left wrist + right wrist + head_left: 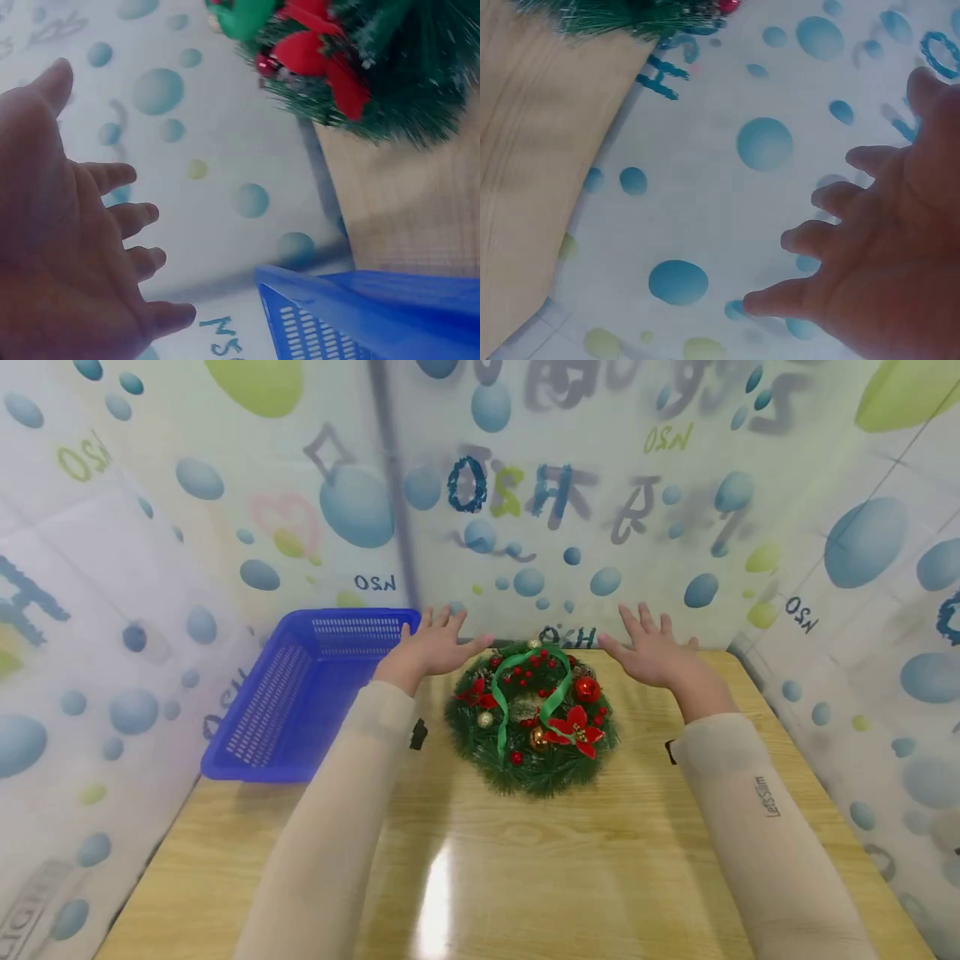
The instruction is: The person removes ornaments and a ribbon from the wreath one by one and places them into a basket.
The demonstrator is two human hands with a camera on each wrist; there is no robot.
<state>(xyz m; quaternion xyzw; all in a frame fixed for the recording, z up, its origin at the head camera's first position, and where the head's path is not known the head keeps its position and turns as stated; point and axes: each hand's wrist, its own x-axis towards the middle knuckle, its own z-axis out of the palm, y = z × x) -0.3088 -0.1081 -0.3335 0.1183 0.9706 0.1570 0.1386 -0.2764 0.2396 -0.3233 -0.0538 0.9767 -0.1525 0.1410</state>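
A green wreath lies on the wooden table, trimmed with red berries, red flowers, baubles and a green ribbon. My left hand is held up with fingers spread, above the far left side of the wreath and near the basket's right end. On the other side, my right hand is raised the same way, fingers apart, beyond the wreath's right edge. Neither hand holds anything. In the left wrist view, the left palm shows bare, with part of the wreath across from it. The right palm is bare too.
A blue perforated plastic basket stands at the table's back left. The wooden table runs up to a patterned curtain wall, with similar walls at both sides. Small black objects show beside the forearms.
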